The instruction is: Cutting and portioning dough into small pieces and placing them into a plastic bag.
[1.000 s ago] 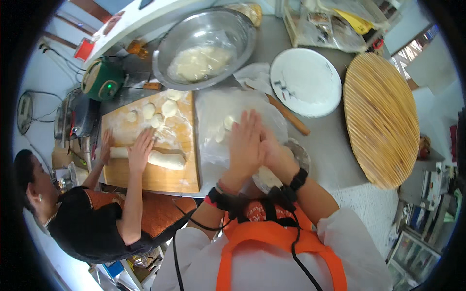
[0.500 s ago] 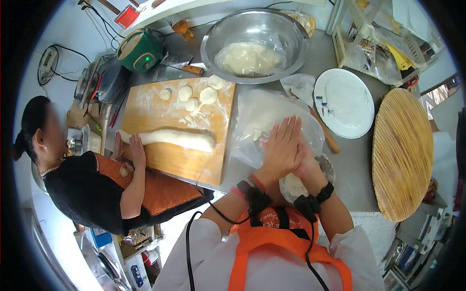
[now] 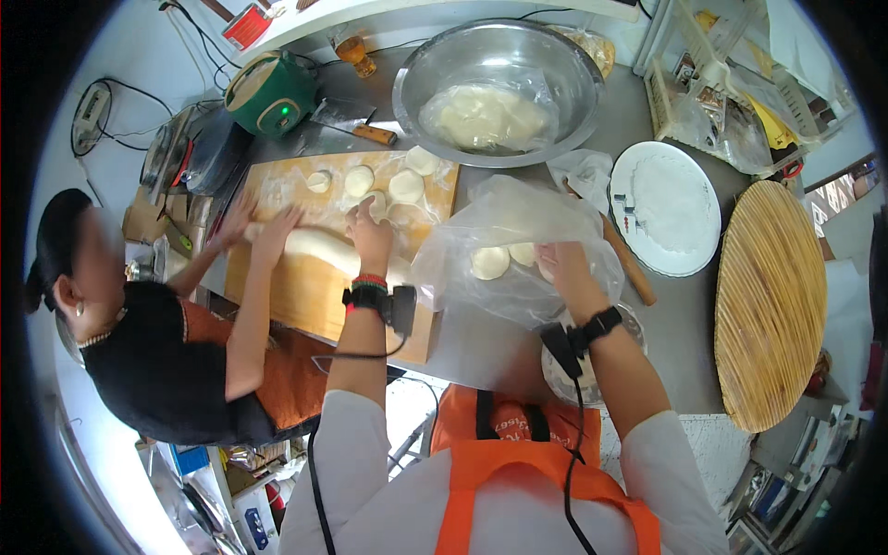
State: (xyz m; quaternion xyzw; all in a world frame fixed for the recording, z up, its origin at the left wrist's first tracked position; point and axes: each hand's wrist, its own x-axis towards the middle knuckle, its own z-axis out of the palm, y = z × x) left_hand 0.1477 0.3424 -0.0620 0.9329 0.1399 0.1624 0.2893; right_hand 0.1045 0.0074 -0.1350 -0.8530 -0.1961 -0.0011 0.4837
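Note:
My left hand (image 3: 370,239) reaches over the wooden board (image 3: 294,305), its fingers bent round a small floured dough piece (image 3: 374,203). On the right, my right hand (image 3: 564,266) is at the plastic sheet (image 3: 462,277), its fingers curled at the edge of a flat dough disc (image 3: 523,254). The sheet partly hides those fingertips. Another dough disc (image 3: 490,263) lies beside it. Several more dough pieces (image 3: 406,186) sit at the board's far side. A long dough roll (image 3: 319,248) stretches across the board, partly behind my left wrist.
To my left, a co-worker's hands (image 3: 273,231) are over the roll. A steel basin (image 3: 592,106) with bagged dough stands behind the sheet. Rightward are a rolling pin (image 3: 629,264), a white plate (image 3: 666,208) and a round slatted lid (image 3: 772,305). A cleaver (image 3: 375,134) lies behind the board.
My palms, pressed together before, have parted. The left hand has moved left to the board; the right stays by the plastic sheet, where two discs now show. The co-worker's hands have shifted.

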